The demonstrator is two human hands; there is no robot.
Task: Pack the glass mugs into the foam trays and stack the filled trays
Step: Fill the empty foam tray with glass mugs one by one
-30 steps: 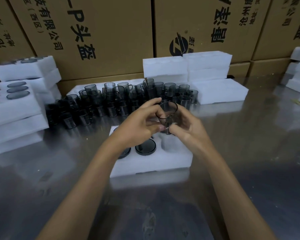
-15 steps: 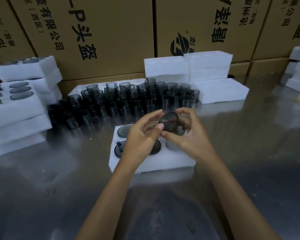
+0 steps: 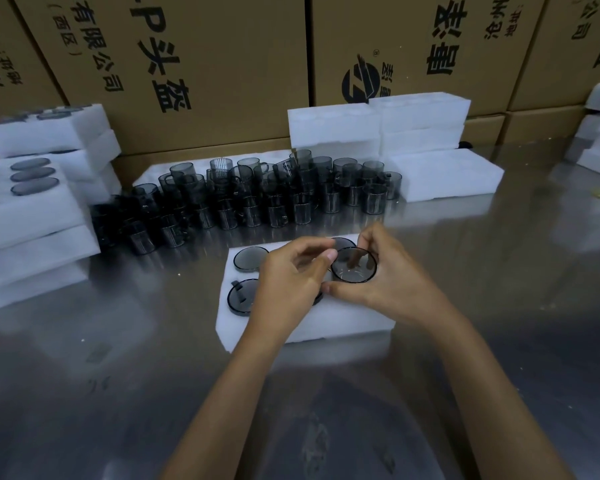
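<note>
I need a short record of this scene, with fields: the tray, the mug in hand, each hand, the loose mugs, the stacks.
tray: white foam tray on the metal table, in front of the person
mugs in tray: two plainly seated on its left side, one at the back, one in front; others hidden by the hands
mug in hand: mug at a right-side pocket of the tray
left hand: fingertips at the mug's rim
right hand: fingers curled round the mug
loose mugs: dark cluster behind the tray
filled stack: far left
empty trays: at the back
</note>
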